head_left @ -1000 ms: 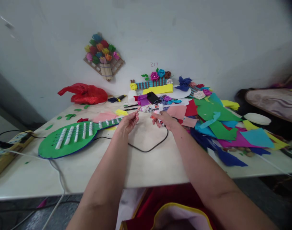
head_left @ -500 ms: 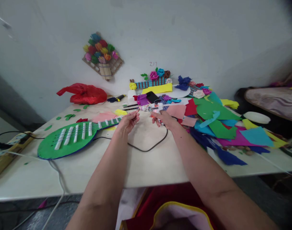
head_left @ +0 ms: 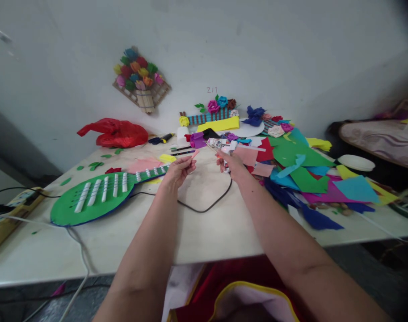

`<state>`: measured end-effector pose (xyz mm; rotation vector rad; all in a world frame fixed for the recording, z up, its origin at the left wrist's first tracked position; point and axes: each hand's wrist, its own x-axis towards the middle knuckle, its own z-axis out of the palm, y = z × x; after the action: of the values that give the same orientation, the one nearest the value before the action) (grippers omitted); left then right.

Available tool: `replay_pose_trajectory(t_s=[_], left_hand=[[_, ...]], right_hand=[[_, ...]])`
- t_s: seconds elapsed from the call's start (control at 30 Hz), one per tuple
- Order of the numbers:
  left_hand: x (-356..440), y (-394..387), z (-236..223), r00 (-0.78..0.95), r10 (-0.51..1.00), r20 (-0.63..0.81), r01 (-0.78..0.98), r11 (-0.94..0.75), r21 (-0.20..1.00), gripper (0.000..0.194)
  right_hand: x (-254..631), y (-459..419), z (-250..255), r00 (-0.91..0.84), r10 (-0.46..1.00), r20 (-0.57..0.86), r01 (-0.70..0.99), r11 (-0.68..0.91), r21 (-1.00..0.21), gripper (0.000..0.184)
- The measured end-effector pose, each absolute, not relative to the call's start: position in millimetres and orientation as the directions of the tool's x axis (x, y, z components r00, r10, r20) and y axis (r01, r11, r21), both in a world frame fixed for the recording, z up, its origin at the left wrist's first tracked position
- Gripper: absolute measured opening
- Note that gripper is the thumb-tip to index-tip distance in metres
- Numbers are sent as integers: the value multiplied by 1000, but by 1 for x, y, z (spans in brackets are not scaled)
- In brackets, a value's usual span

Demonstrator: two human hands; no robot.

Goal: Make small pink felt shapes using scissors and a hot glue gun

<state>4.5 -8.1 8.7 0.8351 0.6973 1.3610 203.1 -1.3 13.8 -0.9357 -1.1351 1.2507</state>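
My left hand (head_left: 178, 171) is raised over the table's middle, pinching a small pink strip of paper (head_left: 194, 154) that sticks up from its fingertips. My right hand (head_left: 231, 163) grips a patterned glue gun (head_left: 220, 144) with its nozzle turned left toward the strip, a small gap between them. The gun's black cable (head_left: 204, 205) loops across the white table (head_left: 204, 228) below both hands. A green paper guitar (head_left: 96, 194) with white bars lies to the left of my left hand.
Many coloured paper sheets (head_left: 311, 174) cover the table's right half. A red plastic bag (head_left: 115, 133) lies at the back left, paper flowers (head_left: 220, 109) by the wall, a flower craft (head_left: 141, 78) on the wall, a power strip (head_left: 9, 210) at left.
The right hand has lifted the glue gun and drawn it slightly right, away from the strip. The left hand has risen a little with the pink strip.
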Motion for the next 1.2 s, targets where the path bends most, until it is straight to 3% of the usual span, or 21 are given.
replay_pose_trajectory(t_s=[0.2, 0.73, 1.03, 1.2], left_hand=[[5, -9, 8, 129, 989, 72, -501, 2, 866, 14], [2, -7, 5, 157, 985, 66, -468, 15, 884, 13], [1, -5, 8, 8, 998, -57, -652, 48, 757, 14], [1, -6, 11, 12, 993, -116, -726, 89, 682, 19]], right_hand=[[201, 2, 10, 21, 989, 149, -299, 148, -943, 31], [188, -8, 16, 11, 986, 166, -264, 163, -951, 22], [199, -8, 15, -287, 945, 156, -213, 95, -972, 32], [200, -9, 14, -384, 910, 158, -129, 117, -985, 33]])
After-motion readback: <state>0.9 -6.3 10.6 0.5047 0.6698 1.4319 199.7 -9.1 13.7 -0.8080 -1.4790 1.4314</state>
